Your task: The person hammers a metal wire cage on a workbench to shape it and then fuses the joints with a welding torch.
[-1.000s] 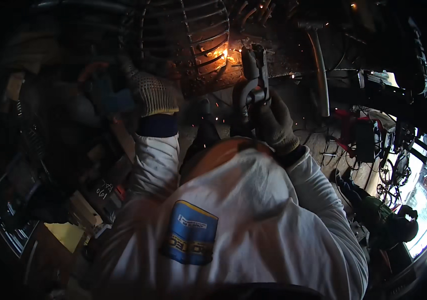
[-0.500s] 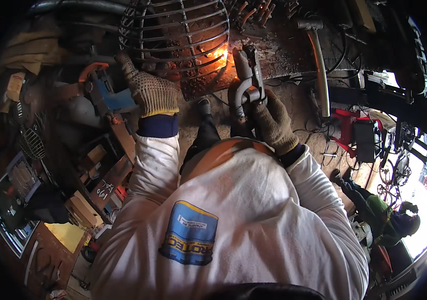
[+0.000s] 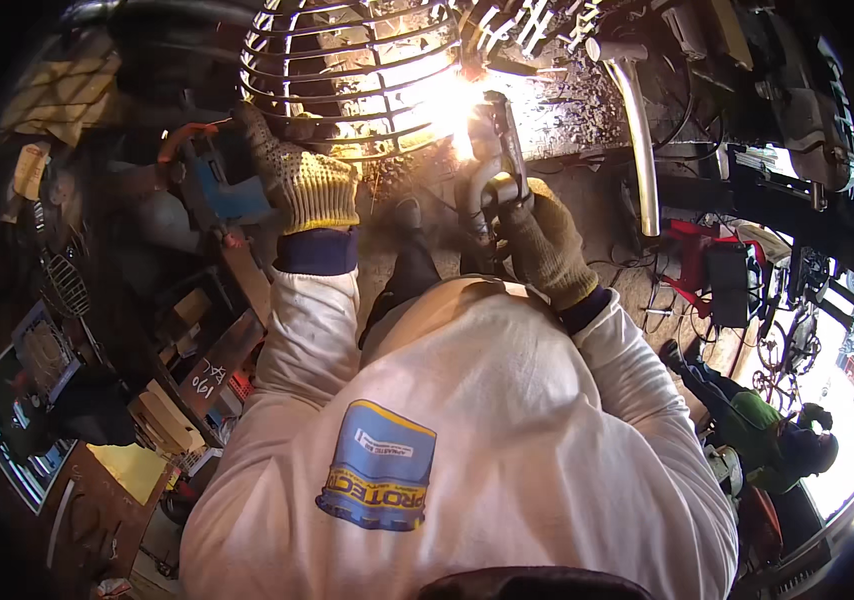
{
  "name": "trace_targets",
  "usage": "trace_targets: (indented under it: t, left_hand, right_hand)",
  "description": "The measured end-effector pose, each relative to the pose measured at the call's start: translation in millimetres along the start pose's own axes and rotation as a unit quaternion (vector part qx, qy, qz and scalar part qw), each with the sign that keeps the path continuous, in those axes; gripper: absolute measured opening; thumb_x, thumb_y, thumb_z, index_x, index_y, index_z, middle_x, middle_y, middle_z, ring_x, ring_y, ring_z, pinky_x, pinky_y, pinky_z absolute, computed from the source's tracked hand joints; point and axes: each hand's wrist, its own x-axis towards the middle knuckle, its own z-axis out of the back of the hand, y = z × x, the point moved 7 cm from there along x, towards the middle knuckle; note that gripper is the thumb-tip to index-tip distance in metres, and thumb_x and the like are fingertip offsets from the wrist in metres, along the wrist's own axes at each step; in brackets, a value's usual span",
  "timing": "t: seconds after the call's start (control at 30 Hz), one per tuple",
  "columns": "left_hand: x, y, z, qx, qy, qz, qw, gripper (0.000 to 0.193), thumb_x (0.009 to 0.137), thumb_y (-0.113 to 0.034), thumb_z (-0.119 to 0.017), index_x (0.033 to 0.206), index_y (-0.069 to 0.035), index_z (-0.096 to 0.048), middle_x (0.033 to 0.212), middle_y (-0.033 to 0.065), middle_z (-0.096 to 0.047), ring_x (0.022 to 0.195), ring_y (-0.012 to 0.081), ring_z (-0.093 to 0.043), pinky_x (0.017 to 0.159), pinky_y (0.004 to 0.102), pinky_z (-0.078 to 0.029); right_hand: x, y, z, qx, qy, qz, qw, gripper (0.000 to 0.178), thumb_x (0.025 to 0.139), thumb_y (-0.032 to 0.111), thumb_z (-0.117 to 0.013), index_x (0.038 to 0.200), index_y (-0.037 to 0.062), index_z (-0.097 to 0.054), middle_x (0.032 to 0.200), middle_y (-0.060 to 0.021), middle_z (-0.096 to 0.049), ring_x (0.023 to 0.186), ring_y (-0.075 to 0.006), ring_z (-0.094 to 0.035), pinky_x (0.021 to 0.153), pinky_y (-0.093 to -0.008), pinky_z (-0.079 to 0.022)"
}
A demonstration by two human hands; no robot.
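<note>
A round cage of metal bars (image 3: 372,85) rests at the top of the view on the worktop. My left hand (image 3: 309,185), in a knitted work glove, grips the cage's near left edge; its fingertips are partly hidden. My right hand (image 3: 552,245), also gloved, is closed around a dark welding tool (image 3: 502,150), whose exact type is hard to tell. A dazzling white arc (image 3: 457,105) burns between the tool's tip and the cage's right side. Glare hides the point of contact.
A hammer (image 3: 635,140) lies right of the arc, its handle over the worktop's near edge. A blue clamp or vise (image 3: 232,195) stands left of my left hand. Short metal pieces (image 3: 522,25) are at the back. A person in green (image 3: 762,425) is at the far right.
The small orange glow at the cage has become a blinding white arc that lights the worktop and both gloves. My hands have hardly moved.
</note>
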Motion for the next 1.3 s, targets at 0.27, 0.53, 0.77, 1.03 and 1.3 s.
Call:
trace_targets:
  t: [0.27,0.53,0.77,1.03,1.3]
  left_hand:
    - [-7,2,1,0.002,-0.010,0.018,1.000,0.027,0.094,-0.046,-0.063,0.082,-0.022,-0.061,0.058,-0.0093,-0.047,0.043,0.0072,-0.039,0.041,0.0259,-0.040]
    - [-5,3,1,0.019,0.002,0.032,0.999,0.027,0.095,-0.046,-0.062,0.081,-0.022,-0.061,0.057,-0.0092,-0.046,0.043,0.0075,-0.039,0.041,0.0267,-0.040]
    - [1,3,-2,0.045,0.009,0.037,0.998,0.029,0.096,-0.047,-0.060,0.083,-0.021,-0.061,0.059,-0.0083,-0.047,0.045,0.0085,-0.042,0.043,0.0273,-0.043]
    - [-37,-4,-37,0.020,-0.052,0.016,0.998,0.026,0.097,-0.037,-0.063,0.079,-0.018,-0.061,0.064,-0.0061,-0.052,0.050,0.0078,-0.042,0.046,0.0208,-0.037]
    - [-21,-11,-23,0.014,-0.001,-0.003,1.000,0.022,0.097,-0.036,-0.062,0.090,-0.015,-0.062,0.079,-0.0011,-0.061,0.064,0.0127,-0.055,0.057,0.0278,-0.048]
  right_hand:
    - [10,-14,9,0.002,0.013,-0.040,0.999,0.034,0.101,0.030,-0.058,0.123,0.0046,-0.059,0.108,-0.0060,-0.067,0.086,-0.0083,-0.064,0.073,-0.0241,-0.054]
    - [-3,12,8,0.056,-0.048,0.104,0.992,0.045,0.097,0.041,-0.061,0.121,0.0033,-0.056,0.096,-0.0026,-0.065,0.078,-0.0078,-0.062,0.064,-0.0233,-0.050]
    - [-6,6,14,-0.017,-0.071,0.045,0.996,0.051,0.095,0.045,-0.062,0.121,0.0019,-0.056,0.088,-0.0026,-0.064,0.072,-0.0091,-0.061,0.059,-0.0251,-0.050]
    - [-7,-11,15,0.000,-0.054,0.017,0.998,0.042,0.099,0.033,-0.058,0.125,0.0002,-0.053,0.086,-0.0044,-0.063,0.069,-0.0110,-0.061,0.059,-0.0263,-0.051]
    - [-8,-16,10,0.004,-0.034,-0.006,0.999,0.041,0.099,0.031,-0.058,0.125,-0.0014,-0.054,0.084,-0.0057,-0.064,0.067,-0.0120,-0.063,0.058,-0.0274,-0.052]
